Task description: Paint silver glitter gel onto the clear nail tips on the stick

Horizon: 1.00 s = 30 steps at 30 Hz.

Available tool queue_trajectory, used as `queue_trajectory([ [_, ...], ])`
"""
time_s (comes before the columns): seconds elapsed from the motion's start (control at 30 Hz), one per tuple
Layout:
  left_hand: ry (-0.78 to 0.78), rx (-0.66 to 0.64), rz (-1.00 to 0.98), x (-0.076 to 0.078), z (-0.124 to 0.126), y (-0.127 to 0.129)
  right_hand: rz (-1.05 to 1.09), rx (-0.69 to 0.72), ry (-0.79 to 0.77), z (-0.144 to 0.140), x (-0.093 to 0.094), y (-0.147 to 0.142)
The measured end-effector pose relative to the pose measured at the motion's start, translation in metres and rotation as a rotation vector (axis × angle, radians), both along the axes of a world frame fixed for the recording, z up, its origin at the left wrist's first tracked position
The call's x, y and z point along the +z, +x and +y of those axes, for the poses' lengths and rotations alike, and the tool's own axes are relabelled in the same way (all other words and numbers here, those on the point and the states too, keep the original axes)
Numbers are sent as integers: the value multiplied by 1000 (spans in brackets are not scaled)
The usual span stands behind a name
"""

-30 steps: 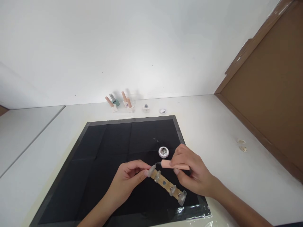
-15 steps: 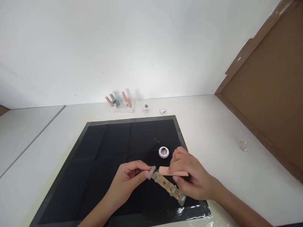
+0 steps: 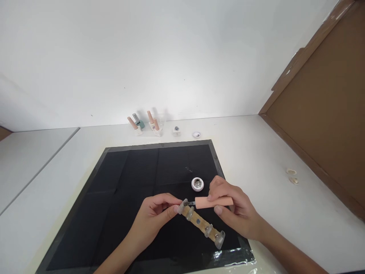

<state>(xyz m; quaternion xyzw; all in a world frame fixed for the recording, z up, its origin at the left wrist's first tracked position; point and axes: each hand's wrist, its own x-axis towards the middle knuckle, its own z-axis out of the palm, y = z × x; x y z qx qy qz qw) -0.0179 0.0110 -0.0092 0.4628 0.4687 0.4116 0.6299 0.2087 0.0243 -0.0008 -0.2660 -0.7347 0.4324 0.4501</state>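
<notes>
Nearest, the left hand pinched the upper end of a wooden nail-tip strip, its long axis slanting down-right. The right hand gripped a pink-handled brush, lying crosswise, tip at that end. Beyond sat a small jar.

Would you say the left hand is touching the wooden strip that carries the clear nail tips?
Touching. In the head view, the left hand pinches the upper end of the wooden strip between thumb and fingertips, with no gap visible.
</notes>
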Motion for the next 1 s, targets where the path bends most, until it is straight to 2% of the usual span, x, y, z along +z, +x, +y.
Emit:
queue_trajectory([
  [0.1,-4,3,-4,3,-1,1,-51,21,-16,-1,-1,-1],
  [0.3,-9,6,18,3,-2,0,10,-60,-53,1,1,0],
  [0.77,3,-19,14,2,-3,0,6,-139,-273,1,2,-2],
  [1.0,6,-5,20,3,-2,0,88,-176,-407,3,4,-6],
])
